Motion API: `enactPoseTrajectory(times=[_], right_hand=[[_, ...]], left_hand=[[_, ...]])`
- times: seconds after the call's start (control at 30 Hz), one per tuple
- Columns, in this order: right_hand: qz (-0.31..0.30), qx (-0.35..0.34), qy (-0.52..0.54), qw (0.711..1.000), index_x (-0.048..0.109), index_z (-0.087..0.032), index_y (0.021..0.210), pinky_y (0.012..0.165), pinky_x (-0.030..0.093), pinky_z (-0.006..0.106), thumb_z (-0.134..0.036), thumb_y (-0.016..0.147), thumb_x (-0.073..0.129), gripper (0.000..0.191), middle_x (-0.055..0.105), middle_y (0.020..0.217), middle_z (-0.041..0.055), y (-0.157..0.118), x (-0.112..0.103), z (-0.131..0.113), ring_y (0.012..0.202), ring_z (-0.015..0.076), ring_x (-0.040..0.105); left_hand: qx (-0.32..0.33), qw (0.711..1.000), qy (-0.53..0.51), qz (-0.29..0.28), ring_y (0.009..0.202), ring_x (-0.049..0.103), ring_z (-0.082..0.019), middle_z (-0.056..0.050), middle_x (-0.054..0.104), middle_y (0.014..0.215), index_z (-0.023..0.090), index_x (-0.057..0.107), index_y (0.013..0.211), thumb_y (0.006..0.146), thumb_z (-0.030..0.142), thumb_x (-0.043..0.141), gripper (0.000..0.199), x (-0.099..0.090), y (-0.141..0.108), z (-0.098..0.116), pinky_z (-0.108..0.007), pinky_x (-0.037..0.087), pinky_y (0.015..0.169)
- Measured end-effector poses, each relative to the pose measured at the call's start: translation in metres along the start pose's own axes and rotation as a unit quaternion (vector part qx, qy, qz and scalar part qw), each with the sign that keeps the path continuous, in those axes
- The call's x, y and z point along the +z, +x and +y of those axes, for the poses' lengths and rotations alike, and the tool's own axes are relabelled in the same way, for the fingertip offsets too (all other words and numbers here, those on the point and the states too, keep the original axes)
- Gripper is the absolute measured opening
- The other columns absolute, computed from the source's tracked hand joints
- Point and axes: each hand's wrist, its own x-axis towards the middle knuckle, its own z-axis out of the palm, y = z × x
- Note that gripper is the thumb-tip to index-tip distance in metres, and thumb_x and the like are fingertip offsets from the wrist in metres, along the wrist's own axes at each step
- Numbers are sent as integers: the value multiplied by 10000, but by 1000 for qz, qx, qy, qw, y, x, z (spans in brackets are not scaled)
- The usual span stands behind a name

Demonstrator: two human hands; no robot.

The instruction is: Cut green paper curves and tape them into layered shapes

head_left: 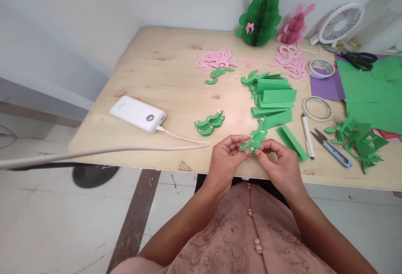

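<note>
Between my two hands, close to the table's front edge, is a green scalloped paper cutout [259, 133] with small white marks on it. My left hand [228, 156] pinches its lower left part. Thumb and fingers of my right hand [278, 161] are closed on its lower right part. To the left of my hands lie similar green curved cutouts [210, 123] with white bits on them. Beyond my hands is a pile of folded green paper strips [276, 96], and one folded strip [292, 142] lies beside my right hand.
A white power bank [138, 112] with a cable [176, 136] lies left. Pink cutouts [216, 59] sit further back. Right are tape rolls [317, 108], a white pen [308, 136], blue thread snips [333, 148], green scraps [361, 140] and black scissors [359, 59]. Behind stand a green paper rabbit [260, 18] and a fan [341, 24].
</note>
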Motion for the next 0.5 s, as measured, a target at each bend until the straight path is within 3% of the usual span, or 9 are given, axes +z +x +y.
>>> enactPoseTrajectory(times=[0.27, 0.4, 0.5], right_hand=[[-18, 45, 48, 998, 605, -198, 698, 642, 420, 264, -293, 747, 604, 107, 609, 667, -14, 1, -2, 5, 643, 138, 532], [-36, 62, 75, 995, 607, -195, 711, 632, 406, 269, -301, 747, 616, 112, 604, 671, -16, 1, -2, 6, 643, 137, 527], [-44, 57, 91, 993, 615, -196, 717, 665, 413, 277, -284, 750, 620, 94, 611, 687, -15, 0, -1, 6, 664, 140, 529]], left_hand=[[-14, 996, 9, -90, 802, 653, -156, -57, 672, 998, 160, 674, 1040, 652, 109, 681, 391, -11, -8, 9, -279, 525, 748], [-26, 998, 8, -61, 767, 658, -168, -54, 674, 876, 143, 666, 1043, 730, 256, 683, 333, -11, -9, 13, -300, 528, 726], [-7, 999, 35, -25, 681, 633, -133, -16, 656, 746, 140, 673, 966, 695, 284, 740, 314, -9, -7, 11, -273, 523, 697]])
